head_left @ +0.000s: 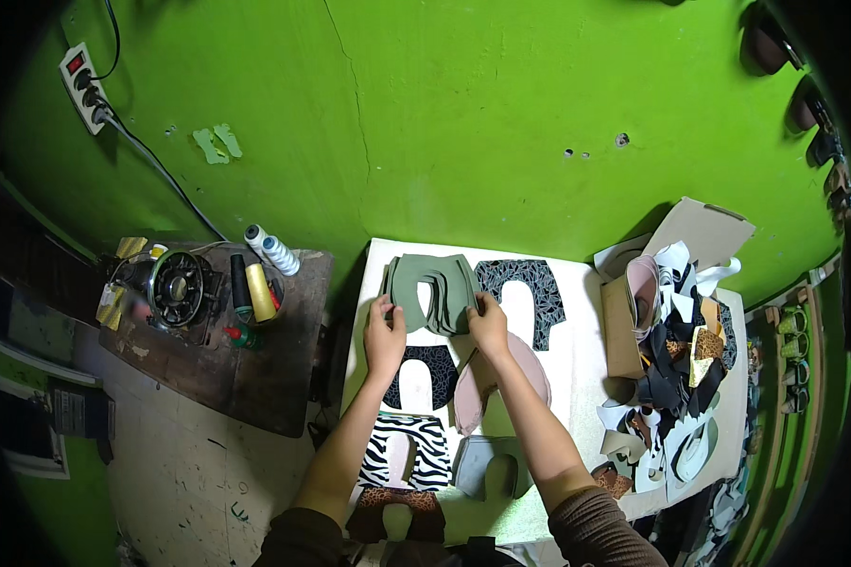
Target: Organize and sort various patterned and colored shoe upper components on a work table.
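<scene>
A stack of olive-green U-shaped pieces [407, 276] lies at the far side of the white table, its layers slightly fanned out. My left hand [385, 333] grips its near left edge, and my right hand [487, 326] has hold of the near right edge. To the right is a black-and-grey patterned U-shaped piece [548, 307]. Closer to me sit a black patterned piece [443, 380] and a pink curved piece [531, 370], partly covered by my right forearm. Zebra-striped pieces [433, 455], grey pieces [472, 461] and brown leopard-print pieces [425, 512] are nearest me.
At the right, a cardboard box [621, 335] overflows with scraps [667, 364] that spill across the table [577, 378]. On a dark bench at left stand a sewing machine [182, 288] and thread cones [258, 291]. Footwear hangs on a rack [792, 350] far right.
</scene>
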A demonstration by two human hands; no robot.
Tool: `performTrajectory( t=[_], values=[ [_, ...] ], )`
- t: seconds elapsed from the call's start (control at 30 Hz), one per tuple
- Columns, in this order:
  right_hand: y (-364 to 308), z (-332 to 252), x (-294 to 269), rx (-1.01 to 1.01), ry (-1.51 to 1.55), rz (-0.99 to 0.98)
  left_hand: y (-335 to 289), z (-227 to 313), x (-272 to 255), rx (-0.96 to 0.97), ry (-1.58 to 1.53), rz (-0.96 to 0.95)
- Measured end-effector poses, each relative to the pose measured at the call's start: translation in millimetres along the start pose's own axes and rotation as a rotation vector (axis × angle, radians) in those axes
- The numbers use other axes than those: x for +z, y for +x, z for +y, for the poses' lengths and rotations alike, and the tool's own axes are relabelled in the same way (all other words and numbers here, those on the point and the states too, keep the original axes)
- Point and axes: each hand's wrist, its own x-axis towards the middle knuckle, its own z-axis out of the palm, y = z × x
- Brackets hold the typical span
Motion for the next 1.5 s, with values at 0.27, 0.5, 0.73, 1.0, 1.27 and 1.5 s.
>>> performTrajectory(
  t=[0.27,0.5,0.73,1.0,1.27,1.5],
  values=[
    [-2.5,-46.5,4.4,-0.687,-0.473,0.207,21.2,38.2,0.5,0.394,0.348,0.051],
    [22.0,-6.1,39.3,-0.591,-0.710,0.023,52.0,-17.6,25.5,0.601,0.842,-0.135],
    [28.7,-6.3,39.5,-0.474,-0.783,-0.004,48.7,-19.5,36.4,0.566,0.950,-0.133],
    [-20.3,-17.7,-14.8,-0.404,-0.667,-0.416,34.0,-1.9,25.7,0.380,1.000,-0.227],
    [-149.5,22.6,-144.7,-0.465,-0.117,-0.209,-153.8,63.5,64.7,0.464,0.459,-0.309],
    [-213.9,100.3,-256.2,-0.563,-0.145,-0.263,-307.6,90.1,154.5,0.363,0.144,-0.269]
  ],
)
